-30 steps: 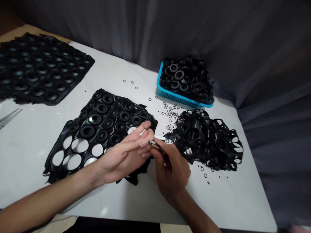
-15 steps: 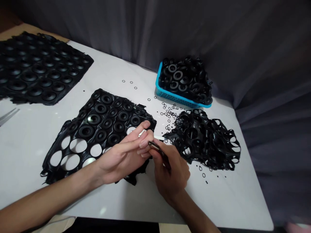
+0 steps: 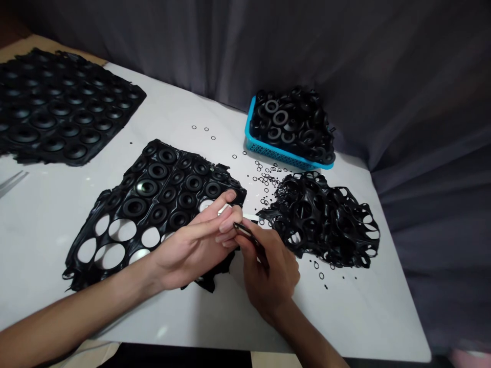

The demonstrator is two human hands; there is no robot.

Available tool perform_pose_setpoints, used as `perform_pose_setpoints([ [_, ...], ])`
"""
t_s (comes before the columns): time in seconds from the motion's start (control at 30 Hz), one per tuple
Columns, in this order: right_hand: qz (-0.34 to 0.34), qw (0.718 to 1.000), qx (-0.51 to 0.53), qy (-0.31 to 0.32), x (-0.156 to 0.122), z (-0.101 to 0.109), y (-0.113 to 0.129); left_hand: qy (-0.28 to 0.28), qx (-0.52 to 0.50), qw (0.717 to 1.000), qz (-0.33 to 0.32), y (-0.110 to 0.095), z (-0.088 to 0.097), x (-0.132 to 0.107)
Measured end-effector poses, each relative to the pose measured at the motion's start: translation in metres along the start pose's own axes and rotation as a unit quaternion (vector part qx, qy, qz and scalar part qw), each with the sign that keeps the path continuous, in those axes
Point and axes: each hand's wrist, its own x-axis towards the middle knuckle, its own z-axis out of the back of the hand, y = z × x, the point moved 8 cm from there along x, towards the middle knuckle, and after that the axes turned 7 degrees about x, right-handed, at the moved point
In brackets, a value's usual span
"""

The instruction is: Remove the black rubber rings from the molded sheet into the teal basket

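A black rubber sheet (image 3: 153,199) of moulded rings lies mid-table, with round holes punched out along its near left part. My left hand (image 3: 195,245) rests on its right edge, fingers held together and pressed down near a white-tipped tool (image 3: 251,217). My right hand (image 3: 270,273) is closed on thin dark tweezers (image 3: 249,237), whose tips meet the left fingertips. What sits between the tips is too small to see.
A blue basket (image 3: 282,156) heaped with black rubber rings stands at the back. A crumpled pile of emptied black webbing (image 3: 326,220) lies right of my hands, with several tiny black O-rings (image 3: 266,179) scattered around. Another full rubber sheet (image 3: 57,115) lies far left, beside metal tweezers (image 3: 11,180).
Hands hold nearly the same pose. The view has shifted slightly, so everything sits a little further left and up in the picture.
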Motion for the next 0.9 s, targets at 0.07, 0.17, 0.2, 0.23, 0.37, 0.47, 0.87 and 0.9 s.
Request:
perform_pose_setpoints([
  [0.07, 0.000, 1.000, 0.000, -0.004, -0.0004, 0.0001, -0.0005, -0.001, 0.000, 1.000, -0.001, 0.0000, 0.0009, 0.0000],
  [0.17, 0.004, 1.000, 0.002, -0.003, 0.0000, -0.0004, -0.0001, 0.005, -0.003, 1.000, -0.002, 0.0003, 0.0013, -0.0001],
  [0.2, 0.005, 1.000, 0.001, -0.004, 0.0002, -0.0003, 0.0000, 0.007, -0.003, 1.000, -0.003, 0.0003, 0.0012, -0.0001],
  [0.23, 0.006, 1.000, 0.001, -0.006, 0.0005, -0.0002, 0.0001, 0.007, -0.003, 1.000, -0.004, 0.0003, 0.0012, 0.0000],
  [0.37, 0.011, 1.000, -0.007, -0.011, 0.0014, 0.0000, 0.0000, -0.001, 0.006, 1.000, -0.009, -0.0003, 0.0014, 0.0006],
  [0.47, 0.003, 1.000, -0.002, -0.019, 0.0015, 0.0012, -0.0016, -0.001, 0.014, 1.000, -0.013, -0.0005, 0.0014, 0.0002],
  [0.87, -0.017, 1.000, 0.007, 0.001, -0.0007, 0.0011, -0.0039, 0.032, 0.087, 0.995, -0.037, -0.0037, -0.0011, 0.0007],
  [0.9, -0.013, 1.000, 0.009, -0.001, -0.0007, 0.0013, -0.0035, 0.036, 0.098, 0.994, -0.042, -0.0048, -0.0020, 0.0008],
])
